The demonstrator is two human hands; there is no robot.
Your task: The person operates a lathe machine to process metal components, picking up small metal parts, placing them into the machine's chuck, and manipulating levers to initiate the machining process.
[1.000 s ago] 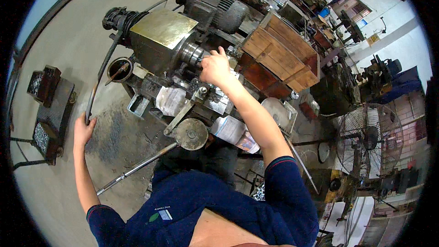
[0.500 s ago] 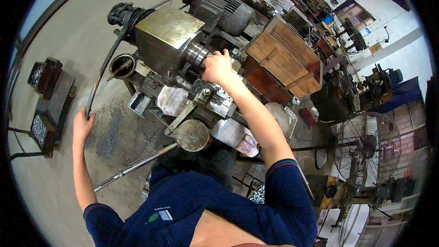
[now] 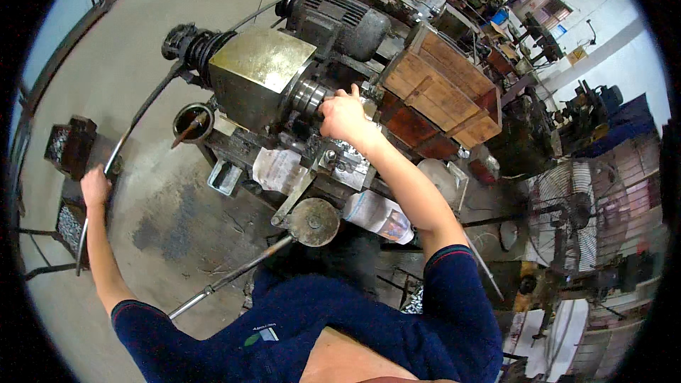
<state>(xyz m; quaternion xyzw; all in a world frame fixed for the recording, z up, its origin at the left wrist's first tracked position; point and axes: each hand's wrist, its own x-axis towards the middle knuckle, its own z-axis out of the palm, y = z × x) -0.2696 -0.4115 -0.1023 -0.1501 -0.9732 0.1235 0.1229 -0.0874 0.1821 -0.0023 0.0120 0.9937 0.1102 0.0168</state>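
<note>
My left hand (image 3: 96,186), out at the left, is wrapped round a long metal lever (image 3: 135,122). The lever runs up to the dark rear end of a lathe-like machine's headstock (image 3: 259,60), a box with a bare metal top. At the headstock's right side, my right hand (image 3: 345,117) is at the front of the round steel spindle collar (image 3: 309,97). Its thumb and lower fingers are bent in toward the collar's mouth while other fingertips stick up. Whatever those fingers pinch is hidden behind the hand. Just below lies the machine's metal slide (image 3: 344,164).
A wooden box (image 3: 440,89) stands right of the spindle, with an electric motor (image 3: 344,21) behind the headstock. Nearer me are a round metal disc (image 3: 314,222), a steel bar (image 3: 234,276) and a plastic bottle (image 3: 377,216). A caged fan (image 3: 567,216) stands at right; bins of small metal parts (image 3: 69,145) at left.
My left hand has swung outward to the left, carrying the lever's end with it. My right hand stays at the spindle collar. The view has shifted slightly.
</note>
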